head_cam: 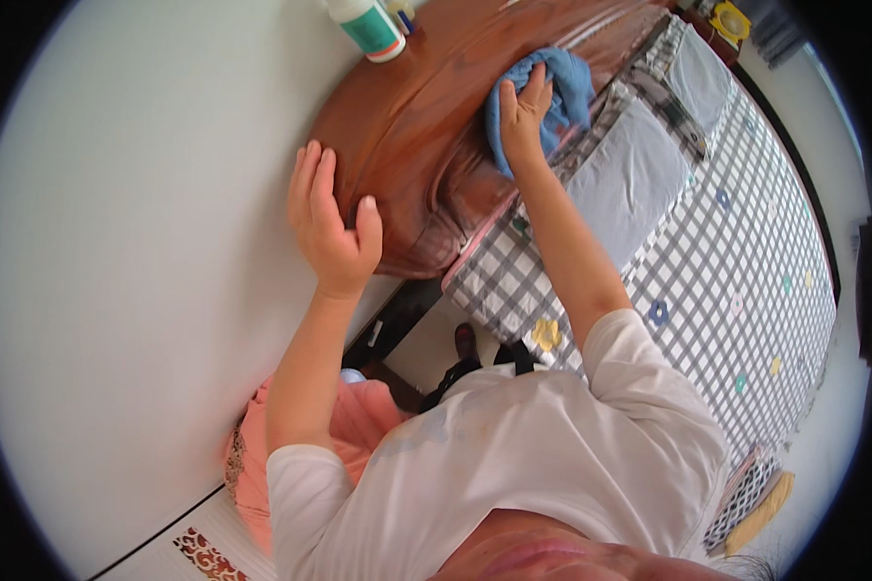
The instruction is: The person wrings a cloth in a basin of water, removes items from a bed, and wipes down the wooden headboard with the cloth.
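Under my right hand [527, 116] is a crumpled blue cloth [574, 80], pressed against the glossy brown wooden headboard [407, 152] of a bed. The fingers lie over the cloth and some of them sink into its folds. My left hand [334, 232] is at the headboard's near left end, beside the white wall. Its fingers are stretched out and the thumb stands apart, with nothing held. The fingertips overlap the headboard's edge; whether they touch the wood or the wall I cannot tell.
A white bottle with a green label [369, 29] stands on the headboard top by the wall. Grey pillows [628, 181] lie on the checked bedding [734, 290] to the right. Pink fabric [363, 421] is low on the left. A yellow object [730, 22] sits beyond the bed.
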Tool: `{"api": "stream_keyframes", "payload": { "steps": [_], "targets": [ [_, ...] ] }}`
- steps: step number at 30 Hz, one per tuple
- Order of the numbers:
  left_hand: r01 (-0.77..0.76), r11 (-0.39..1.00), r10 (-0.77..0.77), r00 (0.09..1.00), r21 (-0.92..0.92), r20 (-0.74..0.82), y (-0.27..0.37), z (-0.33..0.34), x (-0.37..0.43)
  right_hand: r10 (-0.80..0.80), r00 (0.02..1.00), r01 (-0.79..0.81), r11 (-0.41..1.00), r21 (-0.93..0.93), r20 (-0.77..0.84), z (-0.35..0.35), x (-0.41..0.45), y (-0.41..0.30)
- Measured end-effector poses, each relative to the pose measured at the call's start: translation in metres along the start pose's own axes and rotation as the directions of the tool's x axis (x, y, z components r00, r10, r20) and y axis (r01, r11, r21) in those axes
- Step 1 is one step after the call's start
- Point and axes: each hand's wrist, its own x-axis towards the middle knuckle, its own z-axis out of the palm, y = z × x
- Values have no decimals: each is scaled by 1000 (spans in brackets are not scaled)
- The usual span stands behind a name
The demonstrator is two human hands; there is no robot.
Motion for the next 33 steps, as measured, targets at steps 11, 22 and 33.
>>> {"api": "stream_keyframes", "payload": {
  "steps": [11,22,33],
  "targets": [
    [-6,998,9,999,-64,42,-6,-2,-2,53,868,-16,997,-77,494,22,-239,15],
    [105,994,-102,989,-22,109,-1,-10,-4,414,747,-375,908,-184,520,2,-203,54],
    [102,995,-101,992,-20,78,-5,-8,-11,807,160,-858,-171,484,569,16,-209,19]
  ]
}}
